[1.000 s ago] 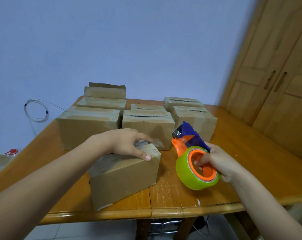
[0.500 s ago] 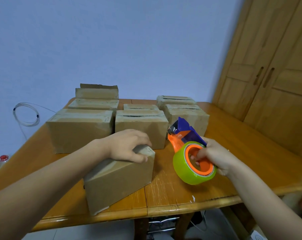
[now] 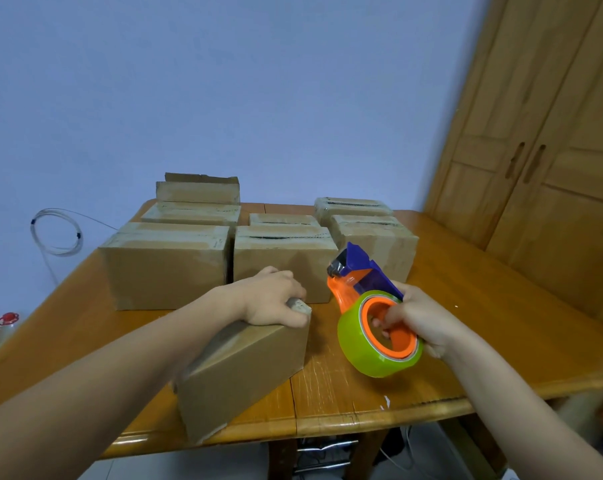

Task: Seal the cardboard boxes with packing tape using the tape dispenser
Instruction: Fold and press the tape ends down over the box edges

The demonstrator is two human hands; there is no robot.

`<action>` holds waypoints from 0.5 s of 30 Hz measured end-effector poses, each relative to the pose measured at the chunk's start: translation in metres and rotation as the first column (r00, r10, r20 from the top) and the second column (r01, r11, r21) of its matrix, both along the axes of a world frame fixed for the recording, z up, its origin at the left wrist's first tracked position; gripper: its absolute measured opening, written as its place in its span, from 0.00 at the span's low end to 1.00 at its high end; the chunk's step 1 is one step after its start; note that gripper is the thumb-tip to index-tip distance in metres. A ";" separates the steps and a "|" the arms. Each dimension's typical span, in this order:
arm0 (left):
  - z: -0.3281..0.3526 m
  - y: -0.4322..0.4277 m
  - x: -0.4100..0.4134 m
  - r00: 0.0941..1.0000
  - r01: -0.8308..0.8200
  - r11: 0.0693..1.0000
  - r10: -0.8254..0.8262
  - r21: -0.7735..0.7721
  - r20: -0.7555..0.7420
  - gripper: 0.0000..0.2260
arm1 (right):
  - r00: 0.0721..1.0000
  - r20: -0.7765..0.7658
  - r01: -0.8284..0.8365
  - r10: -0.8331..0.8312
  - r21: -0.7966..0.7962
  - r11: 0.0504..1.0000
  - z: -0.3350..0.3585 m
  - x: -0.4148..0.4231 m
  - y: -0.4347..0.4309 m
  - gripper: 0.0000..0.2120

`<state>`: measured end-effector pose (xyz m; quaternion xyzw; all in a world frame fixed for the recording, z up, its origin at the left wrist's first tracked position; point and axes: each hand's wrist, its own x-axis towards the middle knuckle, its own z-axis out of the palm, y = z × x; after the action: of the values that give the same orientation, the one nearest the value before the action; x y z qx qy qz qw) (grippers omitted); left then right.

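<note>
Green tape forms a thick roll on an orange hub. It belongs to the tape dispenser, which has an orange body and a dark blue guard at its top. The dispenser is in the lower centre-right of the frame, and I cannot tell whether it touches the wood below it. The right hand grasps it, with the fingers hooked inside the orange hub. Just to its left, the left hand is curled over the far top corner of the nearest cardboard box. This box stands at an angle in the lower centre, near the front edge. The forearm hides most of its top. Behind it, in the middle of the frame, more brown boxes stand close together in rows, and several show pale tape along the top seam.

The surface is orange-brown varnished wood with white scratches near the front edge. A plain blue-grey wall fills the upper part. Wooden cupboard doors with long handles are at the right. A coil of clear cable hangs at the left.
</note>
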<state>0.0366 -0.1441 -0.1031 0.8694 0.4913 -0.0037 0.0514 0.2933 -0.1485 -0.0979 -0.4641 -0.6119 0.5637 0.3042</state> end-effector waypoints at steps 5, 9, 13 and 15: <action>0.000 -0.007 0.010 0.980 -0.197 0.980 0.197 0.042 -0.005 0.25 | 1.000 -0.008 0.000 0.000 0.030 1.000 0.011 -0.003 0.000 0.22; 0.012 -0.018 -0.004 0.970 -0.192 0.979 0.178 0.072 0.164 0.37 | 1.000 -0.008 -0.016 0.017 0.064 0.998 0.020 -0.005 0.001 0.21; 0.027 -0.036 -0.045 0.930 -0.097 0.993 0.114 -0.065 0.349 0.31 | 0.999 0.047 -0.027 0.021 0.125 0.992 0.027 -0.006 0.000 0.21; 0.023 -0.045 -0.057 0.955 -0.012 0.987 0.058 -0.159 0.291 0.30 | 0.994 0.112 -0.028 0.007 0.181 0.983 0.031 -0.008 0.001 0.20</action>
<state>-0.0201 -0.1895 -0.0802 0.8447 0.4917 0.0887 0.1918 0.2858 -0.1472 -0.0665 -0.4594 -0.6811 0.4811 0.3060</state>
